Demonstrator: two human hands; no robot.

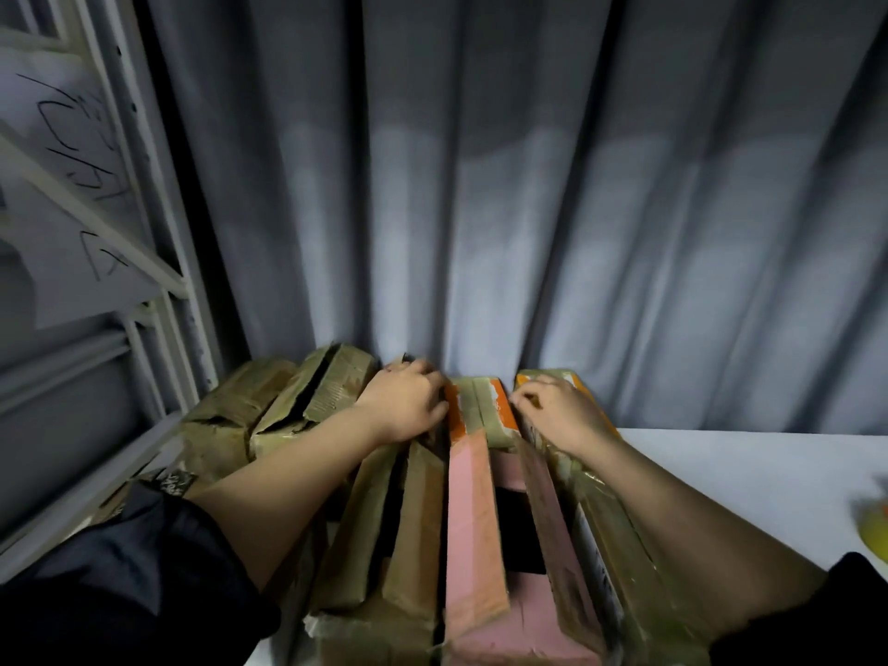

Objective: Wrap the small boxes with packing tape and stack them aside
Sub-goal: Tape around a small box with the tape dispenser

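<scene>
A pile of small boxes wrapped in brownish tape fills the lower middle of the head view. An orange box (483,411) with tape across its top stands at the far end, between both hands. My left hand (406,401) rests curled on the boxes just left of it, fingers touching its left edge. On the orange box's right side lies my right hand (557,413), fingers bent over another orange-edged taped box (576,379). A pink box (475,521) with open flaps sits nearer me, and a brown taped box (384,535) lies left of it.
More brown taped boxes (269,406) are heaped at the left against a white metal rack (158,281). A grey curtain (480,185) hangs right behind the pile. The white table (745,478) extends to the right, with a yellow object (872,526) at its right edge.
</scene>
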